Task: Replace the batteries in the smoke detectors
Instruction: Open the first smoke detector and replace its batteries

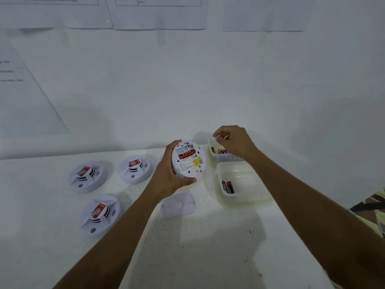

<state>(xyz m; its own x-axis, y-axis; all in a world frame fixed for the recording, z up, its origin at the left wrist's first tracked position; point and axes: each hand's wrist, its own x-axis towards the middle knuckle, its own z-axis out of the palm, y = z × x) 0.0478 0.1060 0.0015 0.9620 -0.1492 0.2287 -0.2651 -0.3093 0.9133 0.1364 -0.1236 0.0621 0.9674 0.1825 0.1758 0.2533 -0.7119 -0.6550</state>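
Observation:
My left hand (169,177) grips a round white smoke detector (188,160), tilted up with its back facing me. Its battery bay is uncovered and one red battery (186,155) lies in it. The detached white back cover (178,204) rests flat on the table just below. My right hand (234,142) hovers over the far clear container (212,157), which holds several batteries (221,151); the fingers are curled, and I cannot tell whether they hold anything. The near clear container (245,184) holds two batteries (228,187).
Three more white smoke detectors lie face up on the white table (198,247) at left: one (87,177), a second (135,168) and a third (99,213). A white wall with taped paper sheets (160,13) rises right behind the table. A bag strap (366,205) shows at the right edge.

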